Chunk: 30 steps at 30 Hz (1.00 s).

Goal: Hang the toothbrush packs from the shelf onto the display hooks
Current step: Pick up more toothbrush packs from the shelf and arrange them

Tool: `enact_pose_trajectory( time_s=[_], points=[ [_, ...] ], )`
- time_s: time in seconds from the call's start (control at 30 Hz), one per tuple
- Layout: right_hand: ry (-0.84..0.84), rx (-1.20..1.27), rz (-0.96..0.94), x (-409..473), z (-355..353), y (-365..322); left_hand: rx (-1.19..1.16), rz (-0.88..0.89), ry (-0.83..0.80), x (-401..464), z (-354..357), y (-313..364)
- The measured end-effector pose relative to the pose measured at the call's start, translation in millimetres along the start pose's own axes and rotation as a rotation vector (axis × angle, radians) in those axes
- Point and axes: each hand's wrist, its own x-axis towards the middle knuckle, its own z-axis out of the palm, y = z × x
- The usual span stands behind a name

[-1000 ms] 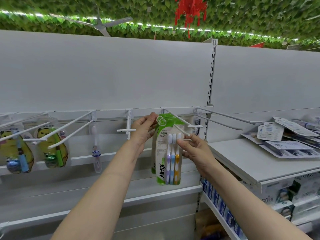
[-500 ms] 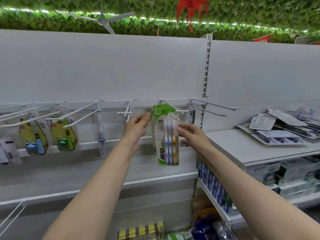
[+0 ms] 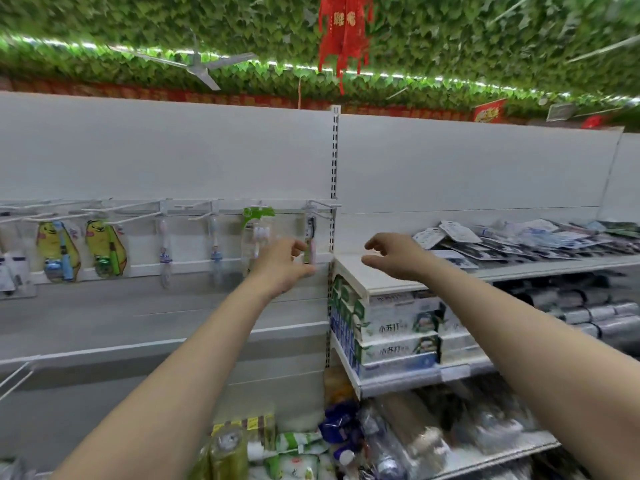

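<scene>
The green-topped toothbrush pack [image 3: 257, 226] hangs on a white display hook [image 3: 322, 203] row at the back panel. My left hand [image 3: 284, 263] floats just below and right of it, fingers loosely curled, holding nothing. My right hand [image 3: 391, 256] hovers over the white shelf [image 3: 360, 275] to the right, fingers relaxed and empty. Several loose toothbrush packs [image 3: 512, 239] lie piled on that shelf further right. The frame is motion-blurred.
Yellow cartoon toothbrush packs [image 3: 104, 249] and single brushes [image 3: 165, 252] hang on hooks to the left. Toothpaste boxes [image 3: 398, 327] fill the shelf below. A slotted upright [image 3: 334, 161] divides the two bays. Bagged goods lie at the bottom.
Both hands let go of the green pack, which now hangs on its hook. They pulled back and moved right, the right hand over the shelf. The view swung right.
</scene>
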Motion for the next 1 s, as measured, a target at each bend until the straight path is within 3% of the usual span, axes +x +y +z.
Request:
enact_pose_trajectory(
  time_s=[0.2, 0.5, 0.73, 1.0],
  points=[
    [0.053, -0.247, -0.053, -87.7, -68.1, 48.7, 0.251, 0.182, -0.090, -48.0, 56.0, 82.2],
    [0.091, -0.339, 0.094, -161.5, -121.7, 164.8, 0.270, 0.403, -0.143, -39.0, 164.6, 181.3],
    [0.092, -0.350, 0.227, -162.8, -157.1, 288.8, 0.208, 0.524, -0.230, 15.5, 286.0, 239.4],
    [0.116, -0.395, 0.354, -105.9, -217.4, 457.9, 0.187, 0.631, -0.315, 142.5, 435.6, 332.5]
  ],
)
